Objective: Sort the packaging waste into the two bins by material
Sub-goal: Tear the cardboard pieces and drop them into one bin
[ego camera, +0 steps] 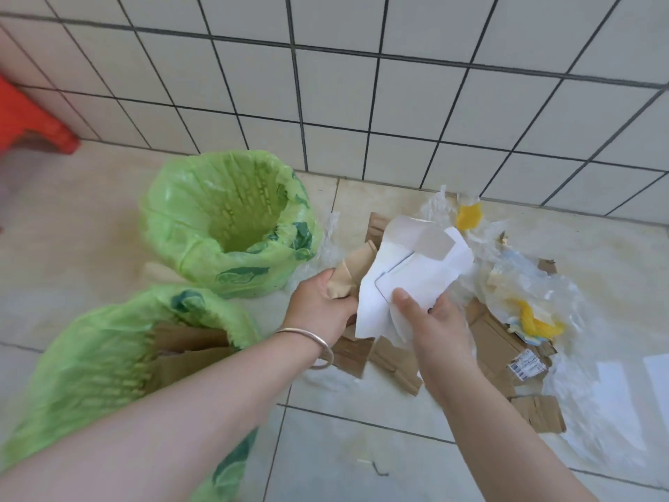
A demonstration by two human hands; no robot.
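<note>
Both hands were over the floor (362, 447), beside the waste pile. The left hand (318, 306), bracelet (311, 342) on the wrist, was curled around crumpled brown paper (349, 273). The right hand (430, 317) pinched a white paper sheet (409, 273), thumb on top, fingers beneath.

The far bin (224, 219), lined with a green bag, stood near the tiled wall (362, 85); its contents could not be made out. The near bin (108, 356), also green-lined, held brown cardboard (184, 353).

Loose cardboard pieces (496, 342) lay on the floor under and right of the hands, mixed with clear plastic film (535, 284) and yellow scraps (468, 213). A red stool (32, 121) stood at far left.
</note>
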